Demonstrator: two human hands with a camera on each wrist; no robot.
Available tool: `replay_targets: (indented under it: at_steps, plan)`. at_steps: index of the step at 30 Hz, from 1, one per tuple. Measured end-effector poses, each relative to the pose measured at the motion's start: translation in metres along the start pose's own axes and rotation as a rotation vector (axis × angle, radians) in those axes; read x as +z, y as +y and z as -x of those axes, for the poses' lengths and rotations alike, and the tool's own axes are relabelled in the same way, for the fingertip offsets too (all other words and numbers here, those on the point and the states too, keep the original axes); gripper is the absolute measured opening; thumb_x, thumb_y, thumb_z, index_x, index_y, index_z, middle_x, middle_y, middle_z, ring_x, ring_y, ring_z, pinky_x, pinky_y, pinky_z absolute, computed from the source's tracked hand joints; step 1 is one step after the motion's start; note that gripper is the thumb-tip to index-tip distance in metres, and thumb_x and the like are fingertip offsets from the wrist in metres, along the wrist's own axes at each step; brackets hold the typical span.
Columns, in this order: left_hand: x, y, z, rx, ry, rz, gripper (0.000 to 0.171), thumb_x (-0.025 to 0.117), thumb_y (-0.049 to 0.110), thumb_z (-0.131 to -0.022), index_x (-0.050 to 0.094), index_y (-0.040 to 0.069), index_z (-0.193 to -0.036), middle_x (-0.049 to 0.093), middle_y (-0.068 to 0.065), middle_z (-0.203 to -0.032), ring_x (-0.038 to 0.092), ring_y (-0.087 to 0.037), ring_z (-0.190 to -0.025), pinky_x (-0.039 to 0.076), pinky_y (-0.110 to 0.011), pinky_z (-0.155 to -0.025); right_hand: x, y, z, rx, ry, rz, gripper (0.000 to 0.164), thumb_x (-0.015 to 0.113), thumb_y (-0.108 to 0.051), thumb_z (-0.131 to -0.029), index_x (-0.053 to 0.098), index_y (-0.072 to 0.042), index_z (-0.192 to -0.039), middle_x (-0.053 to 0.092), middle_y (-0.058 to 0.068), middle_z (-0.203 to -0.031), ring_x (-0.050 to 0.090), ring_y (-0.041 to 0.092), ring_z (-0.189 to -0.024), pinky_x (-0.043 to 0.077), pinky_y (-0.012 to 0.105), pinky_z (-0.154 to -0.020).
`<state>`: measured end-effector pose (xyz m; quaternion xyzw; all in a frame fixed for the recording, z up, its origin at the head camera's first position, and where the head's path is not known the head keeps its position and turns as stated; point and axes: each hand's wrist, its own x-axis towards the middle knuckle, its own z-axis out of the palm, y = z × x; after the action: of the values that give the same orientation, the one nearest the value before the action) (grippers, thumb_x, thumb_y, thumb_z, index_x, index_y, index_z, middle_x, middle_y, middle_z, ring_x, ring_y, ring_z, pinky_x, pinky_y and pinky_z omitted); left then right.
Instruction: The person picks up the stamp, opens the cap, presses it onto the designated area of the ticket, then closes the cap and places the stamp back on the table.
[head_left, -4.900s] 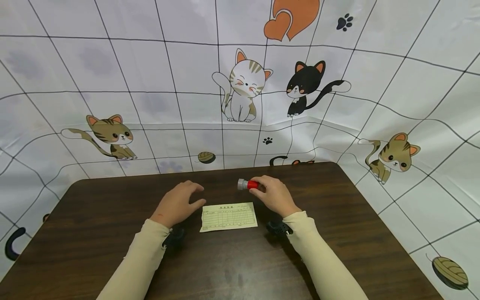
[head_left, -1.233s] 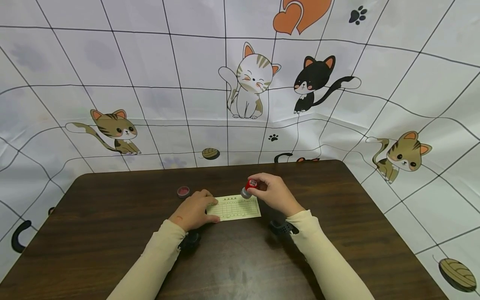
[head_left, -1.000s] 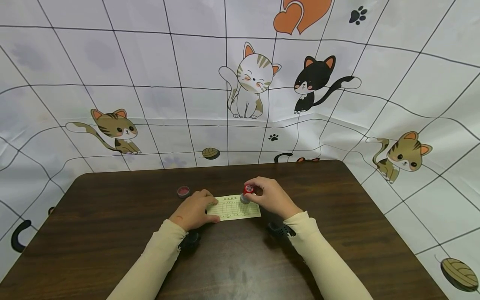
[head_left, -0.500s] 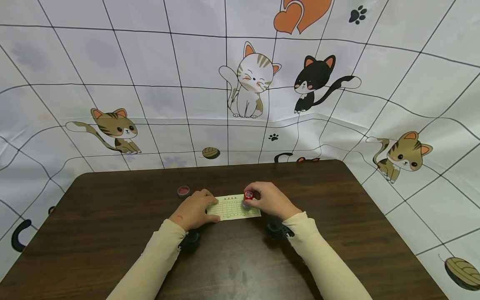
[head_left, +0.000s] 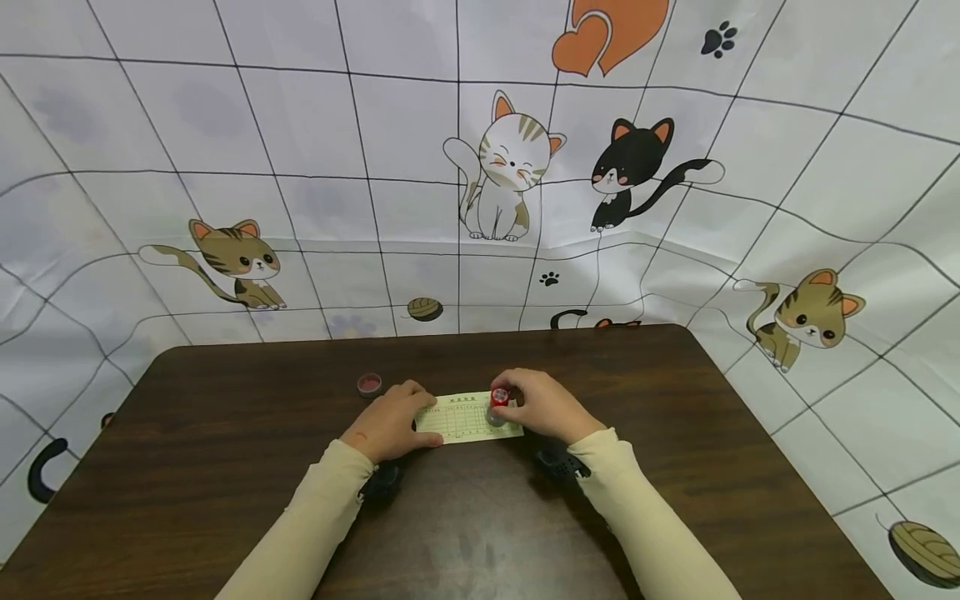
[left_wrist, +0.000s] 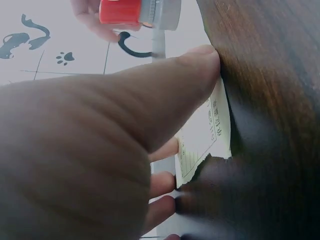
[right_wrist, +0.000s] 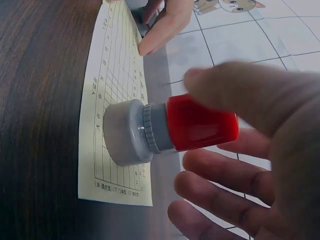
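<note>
My right hand point(head_left: 546, 404) pinches the red handle of a stamp point(right_wrist: 200, 125) between thumb and fingers. The stamp stands upright, its grey round base down against the right part of a pale yellow printed form point(head_left: 457, 421). At the form's left end rests my left hand point(head_left: 390, 421), thumb near the front edge and fingers toward the back edge, holding the sheet down. In the left wrist view, the thumb lies over the paper point(left_wrist: 202, 130), which has a torn edge. A small round grey cap point(head_left: 369, 384), reddish inside, lies behind the left hand.
The dark wood-grain table point(head_left: 225, 433) has rounded back corners. White sheeting point(head_left: 337, 208) with grid lines and cartoon cats hangs behind it and along the right side. Dark wrist-worn devices point(head_left: 382, 482) sit beneath both wrists.
The stamp, first held sideways above the form, has been turned upright and lowered onto it. My left hand has moved right onto the form, and the round cap now lies on the table.
</note>
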<state>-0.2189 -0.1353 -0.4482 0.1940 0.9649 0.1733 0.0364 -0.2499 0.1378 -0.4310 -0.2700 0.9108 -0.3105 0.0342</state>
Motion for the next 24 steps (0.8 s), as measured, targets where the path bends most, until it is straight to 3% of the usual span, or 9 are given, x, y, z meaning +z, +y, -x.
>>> replay_targets:
  at_steps: [5,15,24]
  plan:
    - [0.0025,0.0011,-0.0007,-0.009,0.006,0.02,0.066,0.084,0.045,-0.086,0.067,0.007,-0.137,0.061,-0.012,-0.133,0.058,-0.031,-0.121,0.05,-0.048,-0.102,-0.0004,0.0001,0.0051,0.022,0.025,-0.06,0.048,0.082,-0.025,-0.091,0.065,-0.002,-0.131,0.071,-0.001,-0.107,0.068,0.018,-0.1,0.057,0.04,-0.087]
    - [0.003,0.0009,-0.0011,-0.007,0.015,0.014,0.066,0.085,0.044,-0.085,0.067,0.006,-0.136,0.061,-0.012,-0.132,0.059,-0.031,-0.121,0.05,-0.048,-0.103,0.0058,-0.0021,0.0091,-0.005,0.101,-0.028,0.029,0.08,-0.025,-0.093,0.074,-0.009,-0.117,0.07,-0.003,-0.104,0.064,0.01,-0.089,0.054,0.031,-0.077]
    - [0.0031,-0.0004,-0.0008,-0.014,0.015,0.015,0.067,0.085,0.045,-0.085,0.067,0.006,-0.136,0.06,-0.013,-0.134,0.058,-0.032,-0.123,0.05,-0.049,-0.103,0.0079,-0.004,0.0077,0.007,0.116,0.044,0.019,0.081,-0.024,-0.092,0.076,-0.015,-0.108,0.069,-0.005,-0.099,0.064,0.016,-0.087,0.052,0.031,-0.076]
